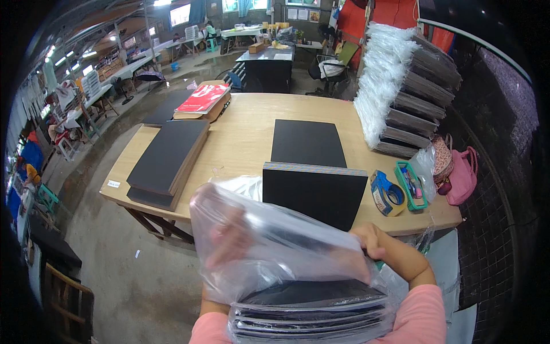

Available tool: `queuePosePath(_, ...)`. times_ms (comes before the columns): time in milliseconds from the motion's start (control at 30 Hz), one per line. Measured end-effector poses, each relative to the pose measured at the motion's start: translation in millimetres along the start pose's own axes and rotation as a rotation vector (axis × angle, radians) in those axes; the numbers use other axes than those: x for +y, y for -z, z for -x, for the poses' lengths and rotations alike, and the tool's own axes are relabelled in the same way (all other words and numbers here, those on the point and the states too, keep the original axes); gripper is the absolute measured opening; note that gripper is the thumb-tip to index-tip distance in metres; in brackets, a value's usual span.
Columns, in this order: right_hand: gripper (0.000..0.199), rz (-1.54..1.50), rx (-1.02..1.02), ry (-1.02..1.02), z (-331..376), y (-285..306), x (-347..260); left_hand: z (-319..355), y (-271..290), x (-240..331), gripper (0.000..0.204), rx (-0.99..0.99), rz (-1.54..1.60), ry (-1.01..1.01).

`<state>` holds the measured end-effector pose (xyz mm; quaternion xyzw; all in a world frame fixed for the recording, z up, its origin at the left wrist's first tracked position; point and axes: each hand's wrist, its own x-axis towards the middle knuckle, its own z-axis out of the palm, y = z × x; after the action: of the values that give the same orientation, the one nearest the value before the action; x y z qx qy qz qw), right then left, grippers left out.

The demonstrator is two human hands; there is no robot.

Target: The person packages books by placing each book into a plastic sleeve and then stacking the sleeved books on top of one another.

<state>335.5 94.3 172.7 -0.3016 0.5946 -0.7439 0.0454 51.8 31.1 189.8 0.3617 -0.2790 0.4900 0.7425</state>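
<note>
A clear plastic bag (286, 229) is stretched out between my hands, above the near edge of the table. My left hand (231, 235) shows through the film at the bag's left end, its fingers smeared by motion and haze. At the other end my right hand (369, 239) is closed on the bag's edge. Just beyond the bag, a thick block of black sheets (315, 195) stands on edge, with a flat black sheet (306, 142) lying behind it. Below my hands, close to my body, several black stacks wrapped in clear plastic (312, 318) are piled up.
A long black stack (169, 155) lies at the table's left, a red-covered book (202, 98) behind it. On the right are a tape dispenser (387, 194), a green tray of pens (411, 184), a pink bag (461, 176) and a tall pile of plastic-wrapped stacks (409, 92).
</note>
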Motion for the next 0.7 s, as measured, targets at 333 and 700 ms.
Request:
queuePosePath(333, 0.006, 1.271, 2.072, 0.096, 68.3, -38.2, 9.0, -27.5, 38.0, -12.6, 0.056, 0.626, -2.471, 0.195)
queuePosePath(700, 0.017, 0.561, 1.796, -0.329, 39.8, -80.9, -39.6, 9.1, 10.4, 39.6, 0.017, 0.784, -1.139, 0.83)
